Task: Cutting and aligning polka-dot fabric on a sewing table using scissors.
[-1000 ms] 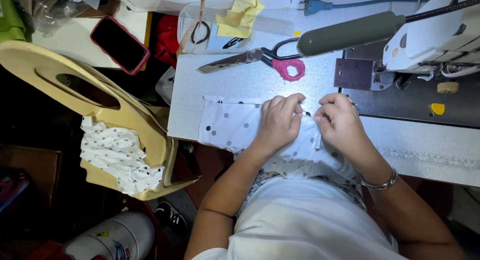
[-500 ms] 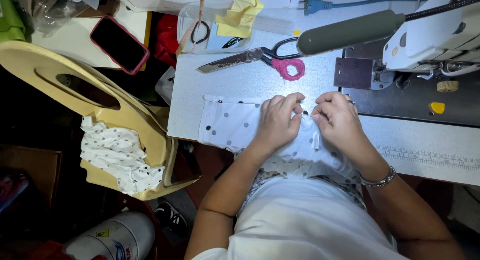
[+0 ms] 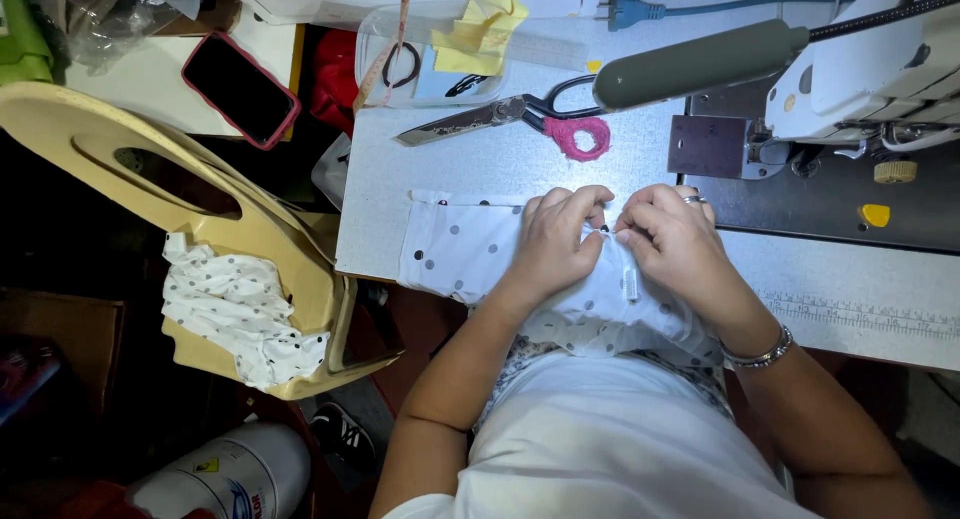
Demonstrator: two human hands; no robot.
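A piece of white fabric with dark dots (image 3: 470,254) lies flat on the grey sewing table (image 3: 500,164) and hangs over its near edge. My left hand (image 3: 555,241) presses on it with fingers curled, pinching its upper edge. My right hand (image 3: 675,241), with a ring and a metal bracelet, pinches the same edge just beside it, fingertips almost touching. Both hands sit a little in front of the sewing machine (image 3: 870,69) and its metal plate (image 3: 705,144).
Large scissors with pink-wrapped handles (image 3: 510,119) lie behind the fabric. A clear tray with yellow scraps (image 3: 470,39) and a tape measure stand further back. A lamp head (image 3: 690,64) hangs above. At left, a yellow plastic chair (image 3: 200,209) holds more dotted cloth (image 3: 235,304); a phone (image 3: 240,89) lies beyond.
Both hands have stayed on the fabric's upper edge; the fingers shifted slightly closer together along the fold. The cloth has barely moved.
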